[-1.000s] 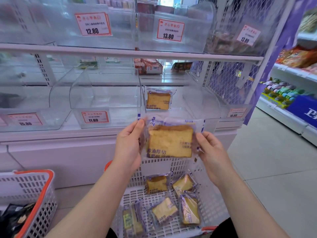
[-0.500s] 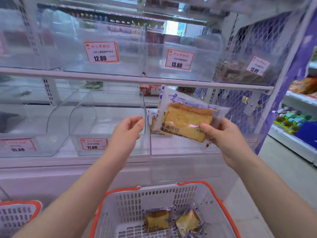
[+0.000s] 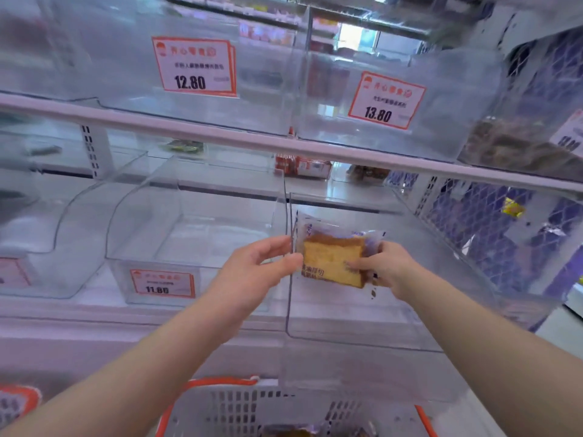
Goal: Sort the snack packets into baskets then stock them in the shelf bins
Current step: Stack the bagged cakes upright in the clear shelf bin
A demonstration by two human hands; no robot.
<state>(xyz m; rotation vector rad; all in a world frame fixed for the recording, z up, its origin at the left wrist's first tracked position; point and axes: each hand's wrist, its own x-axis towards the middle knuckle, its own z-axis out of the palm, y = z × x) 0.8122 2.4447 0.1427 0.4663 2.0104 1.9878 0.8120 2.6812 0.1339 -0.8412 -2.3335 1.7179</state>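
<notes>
A clear packet with a yellow cake slice (image 3: 331, 260) is held upright inside the right-hand clear bin (image 3: 362, 329) on the lower shelf. My right hand (image 3: 389, 269) grips its right edge, thumb across the front. At the packet's left edge, by the bin's side wall, are the thumb and curled fingertips of my left hand (image 3: 255, 269); whether they pinch the packet or the wall is unclear. Below, a white basket with an orange rim (image 3: 220, 382) holds more cake packets (image 3: 293, 433), mostly cut off.
A clear bin tagged 11.80 (image 3: 162, 282) stands left of the cake bin. The upper shelf's rail (image 3: 220, 134) runs above, with bins tagged 12.80 (image 3: 194, 67) and 13.80 (image 3: 386, 100). A mesh panel (image 3: 489, 222) closes the right side. A second basket (image 3: 19, 402) peeks in bottom left.
My right hand carried the cake packet from over the basket up and into the right lower bin. My left hand let go, then came back to the packet's left edge. The view tilted upward.
</notes>
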